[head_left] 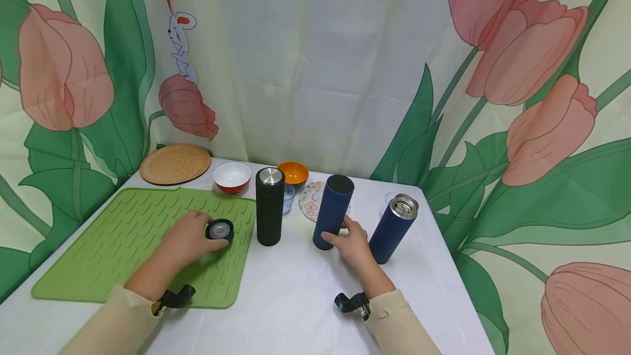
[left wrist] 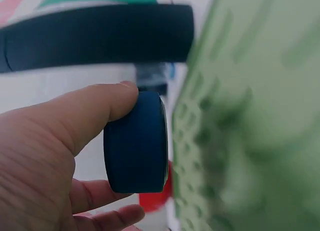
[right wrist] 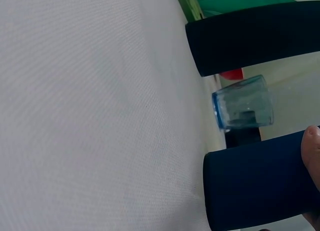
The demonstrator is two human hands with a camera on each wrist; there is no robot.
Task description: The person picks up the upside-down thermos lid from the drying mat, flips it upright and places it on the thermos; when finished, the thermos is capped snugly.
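Observation:
My left hand [head_left: 184, 240] pinches a round dark-blue bottle lid [left wrist: 134, 143] between thumb and fingers, over the green mat. The lid's pale inner side faces up toward the head view. With my right hand [head_left: 354, 245] I grip the lower part of a dark-blue thermos bottle [head_left: 333, 210], thumb on its near side; its top is covered, and it leans slightly in the head view. To the right stands a second blue thermos [head_left: 391, 234] with an uncovered steel mouth. Between my hands is a black thermos [head_left: 269, 212] with a silver-topped lid.
A green textured mat [head_left: 123, 256] covers the table's left side. Along the back are a round wooden board [head_left: 175, 163], a red-and-white bowl [head_left: 232, 177], an orange bowl [head_left: 294, 171] and a flowered plate [head_left: 309, 201]. A clear cup [right wrist: 245, 103] stands behind the black thermos.

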